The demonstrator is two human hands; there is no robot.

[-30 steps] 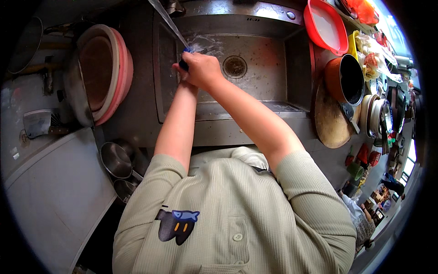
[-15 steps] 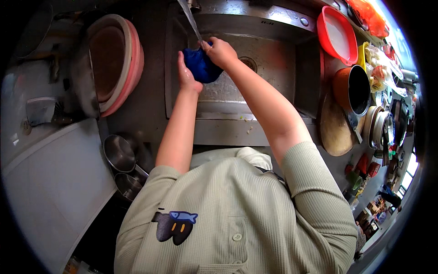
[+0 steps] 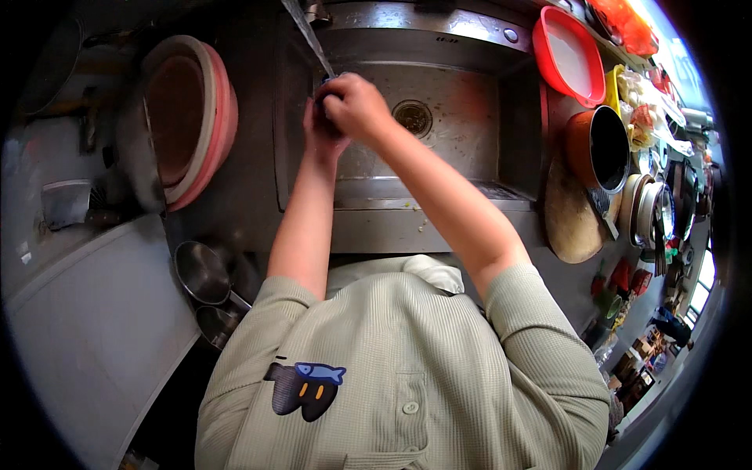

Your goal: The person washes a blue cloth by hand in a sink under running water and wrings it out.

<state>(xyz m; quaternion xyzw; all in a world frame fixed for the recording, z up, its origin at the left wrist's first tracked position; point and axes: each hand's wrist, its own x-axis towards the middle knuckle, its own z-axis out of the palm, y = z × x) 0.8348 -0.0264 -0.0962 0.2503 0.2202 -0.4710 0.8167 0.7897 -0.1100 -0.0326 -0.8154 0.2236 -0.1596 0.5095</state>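
My two hands draw together since the frame half a second ago, when the blue cloth (image 3: 327, 78) bulged wide between my spread palms; now it is squeezed nearly out of sight, with only a dark blue edge showing at 11 o'clock of my grip. My right hand (image 3: 356, 106) curls over it, knuckles up and fingers bent tightly inward, their tips hidden. My left hand (image 3: 317, 129) presses in from 8 o'clock, mostly in shadow; whether its fingers are spread or closed I cannot tell. Both meet over the left part of the steel sink (image 3: 458, 157), just short of 12 o'clock in the view, the drain (image 3: 412, 117) lying at 3 o'clock from them. A stream of water (image 3: 308, 37) slants down from 11 o'clock to the cloth. Beyond the sink, a red basin (image 3: 541, 59) sits between 1 and 2 o'clock, an orange-brown pot (image 3: 581, 149) past 2, and a round wooden board (image 3: 572, 231) at 3. A pink tub (image 3: 225, 117) stands tilted at 10 o'clock, a metal saucepan (image 3: 202, 272) between 8 and 9.
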